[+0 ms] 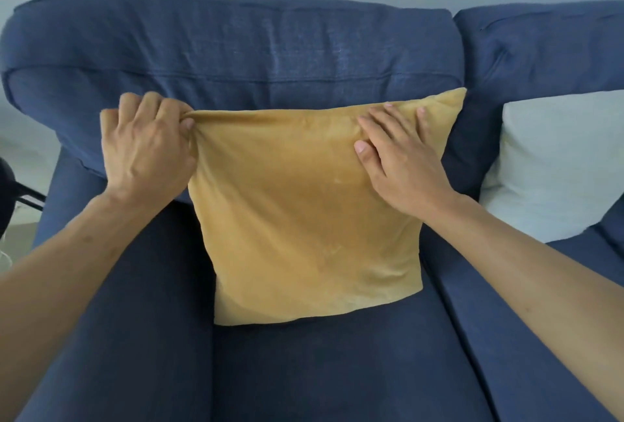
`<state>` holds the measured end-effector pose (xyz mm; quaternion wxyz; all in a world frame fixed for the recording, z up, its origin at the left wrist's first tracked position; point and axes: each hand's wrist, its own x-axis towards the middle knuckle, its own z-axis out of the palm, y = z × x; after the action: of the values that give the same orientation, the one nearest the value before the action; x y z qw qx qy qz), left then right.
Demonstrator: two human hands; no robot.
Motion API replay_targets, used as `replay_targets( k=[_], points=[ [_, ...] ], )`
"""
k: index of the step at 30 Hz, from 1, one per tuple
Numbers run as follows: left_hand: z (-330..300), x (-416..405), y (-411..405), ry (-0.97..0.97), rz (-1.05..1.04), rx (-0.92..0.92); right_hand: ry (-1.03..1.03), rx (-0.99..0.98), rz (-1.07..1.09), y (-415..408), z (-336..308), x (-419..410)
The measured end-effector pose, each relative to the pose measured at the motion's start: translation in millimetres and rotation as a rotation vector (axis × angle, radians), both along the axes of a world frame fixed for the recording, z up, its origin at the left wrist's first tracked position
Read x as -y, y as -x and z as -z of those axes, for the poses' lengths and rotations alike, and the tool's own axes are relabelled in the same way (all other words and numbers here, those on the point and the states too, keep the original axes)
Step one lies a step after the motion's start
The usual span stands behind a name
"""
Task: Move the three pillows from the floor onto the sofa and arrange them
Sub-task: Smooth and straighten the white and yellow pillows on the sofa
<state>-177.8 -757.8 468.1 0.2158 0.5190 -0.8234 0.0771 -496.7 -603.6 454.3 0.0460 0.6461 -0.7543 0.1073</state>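
Arranging was under way: the yellow pillow [304, 205] was propped against the sofa [236, 47] back, pinched by the left hand [145, 148], pressed by the spread right hand [398, 158]. Next, probably smoothing, then the third pillow.

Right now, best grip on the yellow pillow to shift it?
Probably the two top corners, from the front. The yellow pillow leans upright on the backrest, so its top edge is free; the left hand already pinches one corner.

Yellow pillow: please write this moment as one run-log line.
yellow pillow: upright on sofa | left hand: pinches top corner | right hand: flat on it | white pillow: placed
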Motion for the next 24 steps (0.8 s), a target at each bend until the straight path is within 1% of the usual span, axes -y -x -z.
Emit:
replay_targets(
  k=[7,9,11,12,13,15,17,18,19,21,22,24],
  points=[
    [18.6,-9.5,-7.9,0.072,-0.063,-0.123,0.052,0.043,-0.025,-0.7,10.1,-2.1],
    [27.0,-10.8,-3.7,0.005,-0.085,-0.096,0.018,0.022,-0.034,3.5,17.3,-2.2],
    [35.3,-11.6,2.1,-0.107,-0.093,-0.051,-0.032,-0.006,-0.033,2.9,23.3,-2.1],
    [35.4,-12.2,4.4,-0.143,-0.085,-0.066,-0.023,-0.010,-0.018,0.0,24.1,-1.9],
    [32.8,-12.9,5.9,-0.143,-0.071,-0.105,0.015,-0.009,0.004,-4.4,23.1,-2.3],
    [23.2,-21.4,12.0,-0.033,-0.017,-0.204,0.149,-0.004,0.020,-17.5,18.7,-8.7],
    [14.7,-47.4,33.2,0.067,0.112,-0.323,0.267,-0.021,-0.059,-37.9,21.3,-20.0],
    [14.4,-65.4,49.7,0.053,0.204,-0.362,0.290,-0.039,-0.119,-49.1,25.4,-25.0],
    [18.3,-82.8,67.8,0.003,0.290,-0.359,0.292,-0.056,-0.168,-58.7,31.0,-27.4],
    [36.2,-106.8,100.2,-0.132,0.394,-0.258,0.255,-0.064,-0.190,-66.7,42.9,-23.9],
    [46.7,-108.9,110.1,-0.176,0.395,-0.196,0.222,-0.069,-0.171,-64.3,47.7,-18.5],
    [64.2,-92.2,114.5,-0.177,0.363,-0.069,0.178,-0.110,-0.143,-52.5,54.0,-6.5]
  ],
)
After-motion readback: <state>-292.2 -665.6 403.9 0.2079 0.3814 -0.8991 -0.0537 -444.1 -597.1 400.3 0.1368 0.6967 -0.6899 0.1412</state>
